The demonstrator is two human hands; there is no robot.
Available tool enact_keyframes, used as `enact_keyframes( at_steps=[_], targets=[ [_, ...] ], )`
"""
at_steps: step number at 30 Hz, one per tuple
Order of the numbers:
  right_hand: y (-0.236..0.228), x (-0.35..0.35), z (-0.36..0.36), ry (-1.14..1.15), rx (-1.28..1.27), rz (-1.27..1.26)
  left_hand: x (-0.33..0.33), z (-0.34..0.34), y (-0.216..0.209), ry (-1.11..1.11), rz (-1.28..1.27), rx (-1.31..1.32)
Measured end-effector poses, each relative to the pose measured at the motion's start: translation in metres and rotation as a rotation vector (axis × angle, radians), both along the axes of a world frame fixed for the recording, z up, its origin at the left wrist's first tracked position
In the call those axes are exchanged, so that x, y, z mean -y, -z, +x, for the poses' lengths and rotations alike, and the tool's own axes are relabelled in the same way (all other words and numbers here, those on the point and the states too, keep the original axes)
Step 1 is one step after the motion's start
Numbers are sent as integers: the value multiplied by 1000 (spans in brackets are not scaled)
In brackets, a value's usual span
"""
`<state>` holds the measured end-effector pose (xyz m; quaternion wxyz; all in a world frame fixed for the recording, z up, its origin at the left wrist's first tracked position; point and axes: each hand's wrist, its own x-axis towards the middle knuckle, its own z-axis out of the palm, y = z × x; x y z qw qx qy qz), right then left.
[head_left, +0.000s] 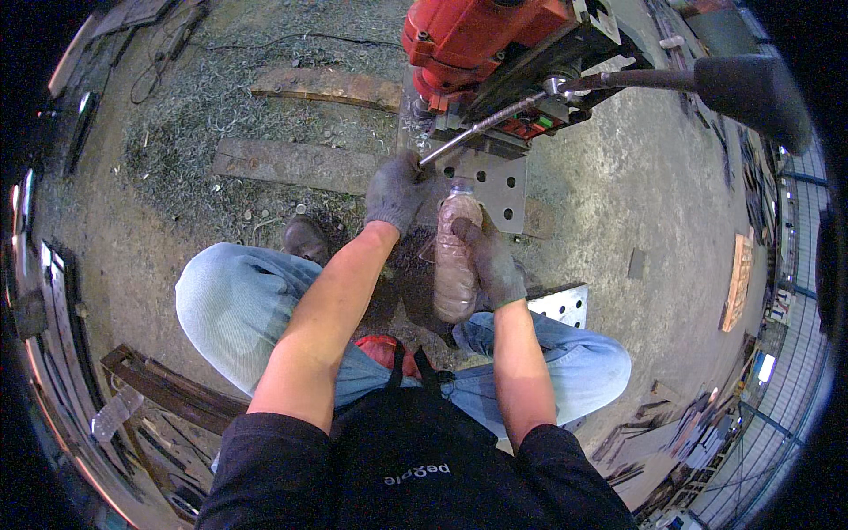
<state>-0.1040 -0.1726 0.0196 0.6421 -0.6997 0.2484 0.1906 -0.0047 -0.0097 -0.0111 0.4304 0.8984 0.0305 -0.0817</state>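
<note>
My left hand (395,192), in a grey knit glove, is closed round the lower end of a metal feed lever (484,125). The lever runs up to the hub of a red drilling machine (481,40). My right hand (491,261), gloved alike, grips a clear plastic bottle (456,283) with cloudy brownish contents. The bottle's neck points away from me, over the near edge of a steel plate (488,191) with round holes. The machine stands at the far side of this plate. Its drilling point is hidden from this view.
Metal shavings (203,119) cover the floor at left, around two flat bars (291,166). A second lever with a black grip (751,93) juts out to the right. Another holed plate (565,307) lies beside my right knee. A rusty beam (172,384) lies at lower left.
</note>
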Motion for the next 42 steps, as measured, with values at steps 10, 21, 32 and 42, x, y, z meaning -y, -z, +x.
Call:
enact_keyframes(
  at_steps=[10,21,32,42],
  targets=[
    [-10,0,-2,-184,-82,-132,-1,-1,-2,12,-17,-27],
    [-33,-8,5,-205,-130,-170,-1,0,-14,61,80,-85],
    [-23,-3,-3,55,-89,77,0,0,-4,93,41,-11],
    [-9,-1,-6,-128,-137,-32,-2,3,-9,95,63,-96]
  ],
)
